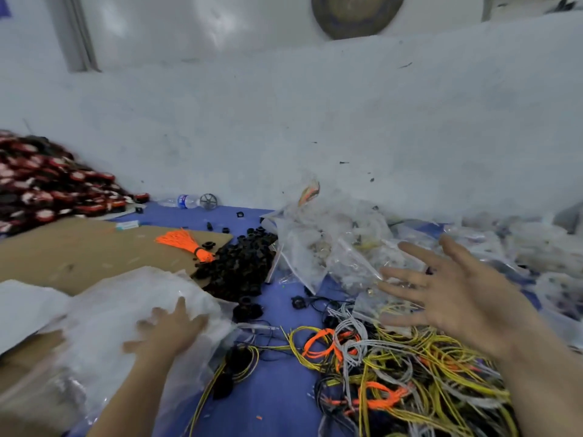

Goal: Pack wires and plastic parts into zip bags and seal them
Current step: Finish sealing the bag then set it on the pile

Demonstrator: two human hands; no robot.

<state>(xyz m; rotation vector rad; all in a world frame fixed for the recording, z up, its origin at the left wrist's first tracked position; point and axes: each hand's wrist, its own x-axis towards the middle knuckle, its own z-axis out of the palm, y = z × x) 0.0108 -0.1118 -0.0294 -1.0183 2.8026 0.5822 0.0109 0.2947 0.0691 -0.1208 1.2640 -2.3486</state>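
Note:
My left hand (167, 332) lies flat with spread fingers on a stack of empty clear zip bags (104, 313) at the lower left. My right hand (448, 294) hovers open, fingers spread, above a tangle of yellow, grey and orange wires (394, 367) on the blue mat. A filled zip bag (310, 197) with coloured wires inside hangs in the air, blurred, above a heap of filled clear bags (340, 247). A pile of black plastic parts (243, 263) lies at the centre, with a bundle of orange ties (186, 242) beside it.
Brown cardboard (79, 250) covers the floor at left. A heap of red and black round parts (41, 184) sits at far left. A water bottle (183, 201) lies by the white wall. More filled bags (520, 247) stretch along the right.

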